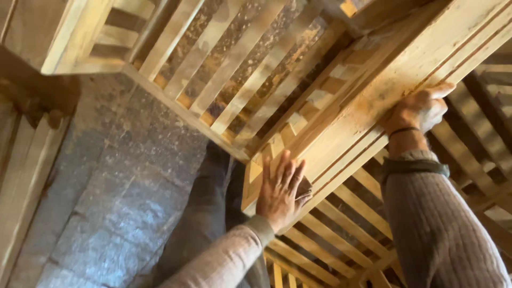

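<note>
- The wooden slatted frame (341,122), pale unfinished timber with a broad flat rail running diagonally, lies under both hands, its rail stretching from the left hand up past the right hand.
- The left hand (280,192) lies flat, fingers spread, pressing a small dark pad (304,189) against the near end of the rail; the pad looks like a sanding piece, though most of it is hidden beneath the palm.
- The right hand (418,109) rests further up the same rail, fingers curled over its far edge in a loose steadying grip, not clenched.
- Beyond the left hand's fingertips a row of slats (234,69) fans away; more slats (325,250) run below and between the two forearms.
- To the left of the left hand is a grey stone floor (122,176), and the person's trouser leg (208,213) stands just beside the left wrist.
- Judged from its build, the frame should be stiff and fairly heavy, awkward rather than fragile; the thin slats are the weak parts.
- The surface looks dusty and dry, so not slippery, but bare edges may give splinters.
- The broad rail or the corner joints seem the soundest places to take hold, not single slats.
</note>
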